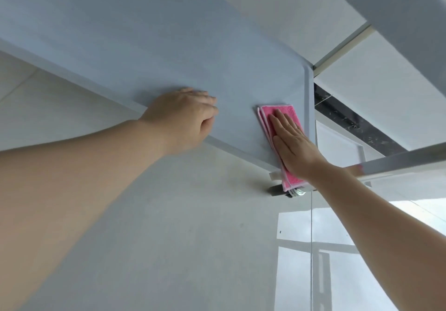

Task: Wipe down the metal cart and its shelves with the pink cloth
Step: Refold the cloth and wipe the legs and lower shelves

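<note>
Shelf wipe under way. Left hand (185, 115), fingers curled, grips the near rim of the cart shelf (149, 52), seemingly steadying it. Right hand (293, 145), flat with fingers together, presses the folded pink cloth (288, 114) at the shelf's right corner, overhanging the edge. Next: sweep leftward.

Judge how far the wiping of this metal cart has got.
Done: cannot be told; no wiped patch shows. In hand: the right hand presses the pink cloth flat at the shelf corner, while the left hand holds its edge. Left: apparently the remaining shelf and the frame bar.
</note>
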The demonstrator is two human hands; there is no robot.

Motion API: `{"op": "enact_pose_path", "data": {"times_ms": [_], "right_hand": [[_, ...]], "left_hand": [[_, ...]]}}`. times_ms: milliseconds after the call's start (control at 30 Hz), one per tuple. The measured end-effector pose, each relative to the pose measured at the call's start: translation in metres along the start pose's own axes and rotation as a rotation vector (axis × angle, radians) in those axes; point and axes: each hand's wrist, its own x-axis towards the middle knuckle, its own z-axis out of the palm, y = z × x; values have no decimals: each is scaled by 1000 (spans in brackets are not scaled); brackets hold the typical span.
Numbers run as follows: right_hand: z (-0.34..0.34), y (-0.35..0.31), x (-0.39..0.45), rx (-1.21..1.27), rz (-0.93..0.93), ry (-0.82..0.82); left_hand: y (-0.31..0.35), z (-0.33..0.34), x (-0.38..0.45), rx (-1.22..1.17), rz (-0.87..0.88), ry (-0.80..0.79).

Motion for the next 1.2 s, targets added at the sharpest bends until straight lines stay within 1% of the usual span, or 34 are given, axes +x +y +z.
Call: {"op": "enact_pose_path", "data": {"times_ms": [333, 500, 733, 833, 900, 1033, 1200], "right_hand": [[2, 27, 57, -30, 149, 26], [-3, 47, 94, -19, 219, 21], [-11, 69, 154, 0, 355, 43], [-15, 76, 176, -33, 334, 21], [-20, 85, 182, -47, 336, 15], [-24, 102, 199, -178, 287, -53], [-24, 99, 204, -177, 312, -34]], "left_hand": [[4, -4, -2, 2, 1, -3], [-1, -3, -2, 22, 17, -53], [-2, -2, -3, -5, -8, -46], [-4, -1, -5, -12, -36, -20], [-3, 0, -5, -16, -25, -25], [-4, 0, -6, -19, -35, -36], [-5, -1, -7, -29, -42, -47]]}}
